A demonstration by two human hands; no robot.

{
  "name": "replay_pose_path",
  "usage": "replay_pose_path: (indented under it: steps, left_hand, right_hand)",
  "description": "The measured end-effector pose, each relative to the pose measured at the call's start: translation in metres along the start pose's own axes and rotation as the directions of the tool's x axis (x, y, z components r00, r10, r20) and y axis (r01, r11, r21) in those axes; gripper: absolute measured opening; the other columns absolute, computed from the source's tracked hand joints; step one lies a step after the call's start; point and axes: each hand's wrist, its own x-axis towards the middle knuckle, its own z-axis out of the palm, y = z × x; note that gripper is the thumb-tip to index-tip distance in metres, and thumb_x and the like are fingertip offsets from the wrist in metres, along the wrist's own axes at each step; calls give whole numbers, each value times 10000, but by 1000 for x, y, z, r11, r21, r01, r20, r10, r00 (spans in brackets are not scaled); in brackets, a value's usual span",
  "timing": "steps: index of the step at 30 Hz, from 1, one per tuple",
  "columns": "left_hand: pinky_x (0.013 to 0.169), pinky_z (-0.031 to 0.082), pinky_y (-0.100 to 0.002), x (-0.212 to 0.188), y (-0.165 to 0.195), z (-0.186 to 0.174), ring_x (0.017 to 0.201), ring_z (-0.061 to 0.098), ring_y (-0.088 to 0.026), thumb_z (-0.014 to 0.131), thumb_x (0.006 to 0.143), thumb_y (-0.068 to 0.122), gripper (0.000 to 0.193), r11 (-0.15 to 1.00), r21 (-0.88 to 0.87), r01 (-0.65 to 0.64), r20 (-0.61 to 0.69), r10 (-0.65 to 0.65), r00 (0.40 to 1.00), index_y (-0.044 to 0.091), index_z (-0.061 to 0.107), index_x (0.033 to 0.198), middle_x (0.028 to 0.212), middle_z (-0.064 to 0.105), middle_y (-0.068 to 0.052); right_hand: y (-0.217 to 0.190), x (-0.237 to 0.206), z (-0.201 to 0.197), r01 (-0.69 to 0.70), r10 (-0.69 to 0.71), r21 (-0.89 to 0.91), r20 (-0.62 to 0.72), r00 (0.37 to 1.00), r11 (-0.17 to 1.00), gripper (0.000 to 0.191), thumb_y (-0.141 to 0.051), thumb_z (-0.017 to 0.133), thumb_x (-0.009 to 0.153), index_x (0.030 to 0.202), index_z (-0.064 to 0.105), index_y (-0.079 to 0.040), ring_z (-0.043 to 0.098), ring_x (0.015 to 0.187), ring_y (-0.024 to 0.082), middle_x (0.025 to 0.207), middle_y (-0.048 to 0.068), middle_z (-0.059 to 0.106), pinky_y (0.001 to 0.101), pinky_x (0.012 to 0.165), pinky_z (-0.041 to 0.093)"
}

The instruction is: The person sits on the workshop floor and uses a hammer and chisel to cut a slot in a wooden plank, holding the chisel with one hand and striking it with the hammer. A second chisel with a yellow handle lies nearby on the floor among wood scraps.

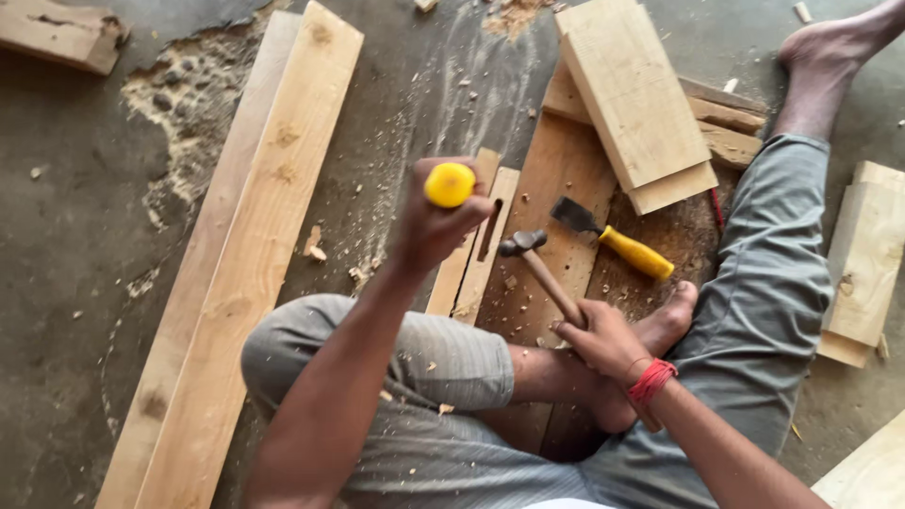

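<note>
At far left two long planks (pixel 240 264) lie side by side on the concrete floor (pixel 75 236), running from near left to far centre. The left hand (pixel 436 226) is closed tight round a chisel with a yellow handle (pixel 450 185), its butt pointing up at the camera; the blade is hidden under the fist. Just right of that hand lies a narrow strip (pixel 481 250) with a slot cut through it, resting on a wide board (pixel 556 188). The right hand (pixel 603 339), a red thread at its wrist, grips the wooden shaft of a hammer (pixel 537 264), the head raised beside the slot. Right of it a second chisel (pixel 617 240) lies on the board. Farther right, short blocks (pixel 632 94) are stacked.
</note>
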Motion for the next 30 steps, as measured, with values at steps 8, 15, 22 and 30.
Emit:
replay_pose_path:
  steps: [8,15,22,30]
  left_hand:
    - [550,402,-249,11,-41,5,623,486,-34,657,780,48,147,988,92,-124,36,121,992,48,537,695,657,519,43]
    - [550,390,-257,10,-35,6,620,464,-43,660,789,55,169,978,147,-148,10,148,989,51,526,685,649,498,38]
    - [507,392,-266,20,-41,22,558,459,-59,677,775,97,227,945,282,-165,49,158,986,85,492,643,602,485,50]
    - [544,405,-296,19,-46,11,570,477,-91,682,770,98,211,934,245,-261,131,234,963,98,512,645,623,507,46]
  right_hand:
    - [-6,1,-3,-47,47,-36,-3,999,998,318,-298,761,849,805,638,-7,617,477,142,576,72,632,329,432,494]
    - [-7,0,-4,-20,19,-60,-13,1000,998,322,-308,755,847,785,633,-16,629,475,139,569,69,636,323,433,501]
    - [-9,-2,-6,59,-60,-8,-21,998,998,291,-282,749,843,839,619,-21,591,475,131,589,58,595,327,418,479]
    - [-30,-30,-25,539,-521,38,-205,829,842,166,-104,725,868,837,576,-39,430,594,77,680,-15,463,289,485,374]
